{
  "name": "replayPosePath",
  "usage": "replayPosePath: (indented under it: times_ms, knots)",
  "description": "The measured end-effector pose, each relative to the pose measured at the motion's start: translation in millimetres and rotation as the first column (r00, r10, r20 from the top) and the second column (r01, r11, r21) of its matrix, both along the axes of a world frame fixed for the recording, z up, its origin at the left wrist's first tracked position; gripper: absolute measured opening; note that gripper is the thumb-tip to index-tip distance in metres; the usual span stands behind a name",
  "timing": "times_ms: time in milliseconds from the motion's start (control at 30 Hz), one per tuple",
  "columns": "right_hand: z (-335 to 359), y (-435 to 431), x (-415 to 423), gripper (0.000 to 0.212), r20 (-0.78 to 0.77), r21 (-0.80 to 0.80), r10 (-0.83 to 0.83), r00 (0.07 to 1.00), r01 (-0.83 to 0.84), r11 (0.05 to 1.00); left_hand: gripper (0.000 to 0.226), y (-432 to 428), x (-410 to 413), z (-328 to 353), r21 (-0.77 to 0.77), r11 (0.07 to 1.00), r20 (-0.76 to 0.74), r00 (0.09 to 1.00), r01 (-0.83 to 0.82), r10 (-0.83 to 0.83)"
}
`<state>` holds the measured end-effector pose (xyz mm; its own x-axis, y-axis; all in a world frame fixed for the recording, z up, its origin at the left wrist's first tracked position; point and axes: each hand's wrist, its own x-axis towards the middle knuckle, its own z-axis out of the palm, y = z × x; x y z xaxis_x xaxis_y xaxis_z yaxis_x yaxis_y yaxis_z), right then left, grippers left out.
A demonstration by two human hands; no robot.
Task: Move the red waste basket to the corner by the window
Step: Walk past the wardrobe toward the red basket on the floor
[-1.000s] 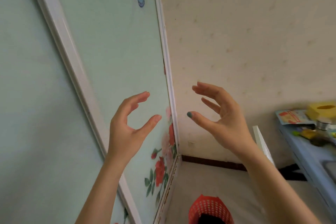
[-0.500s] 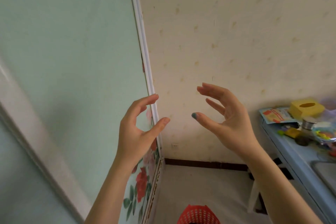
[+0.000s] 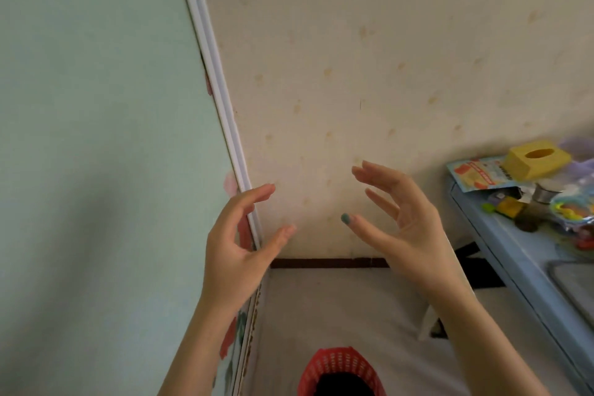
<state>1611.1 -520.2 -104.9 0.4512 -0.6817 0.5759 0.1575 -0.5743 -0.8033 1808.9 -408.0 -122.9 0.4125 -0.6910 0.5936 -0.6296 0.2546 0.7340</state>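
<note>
Pale green panel [image 3: 96,138] filling the left, white frame [image 3: 221,100] running down to meet the speckled cream wall [image 3: 385,74] at a floor corner. Blue worktop [image 3: 501,244] along the right edge, crowded with a yellow tissue box [image 3: 536,159], a printed packet [image 3: 475,173] and small clutter.

Left hand [image 3: 238,254] and right hand [image 3: 405,225] raised mid-air, fingers curled loosely apart, grasping nothing, well above the red waste basket [image 3: 340,370]. Basket upright on the grey floor [image 3: 337,305] at the bottom edge, near the panel, short of the far corner, so probably not yet placed.

Risks, as judgement: light mesh tipping and spilling if grabbed by one rim side only; scraping the panel's painted flowers if swung left; snagging the worktop's leg if carried too far right.
</note>
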Motion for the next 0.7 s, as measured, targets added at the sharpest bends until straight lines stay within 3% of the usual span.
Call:
replayPosePath:
  times_ms: [400,700]
  knots:
    - [-126.2,-25.6,8.7,0.059,-0.195,0.211,-0.219,0.956,0.259,0.943,0.052,-52.7,18.0,-132.2,0.181,0.971,-0.211,0.970,0.159,-0.119]
    - [-244.2,-27.1,-16.4,0.066,-0.398,0.365,-0.264,0.878,0.416,0.833,0.052,-53.6,14.7,-261.3,0.393,0.899,-0.323,0.944,0.193,-0.061]
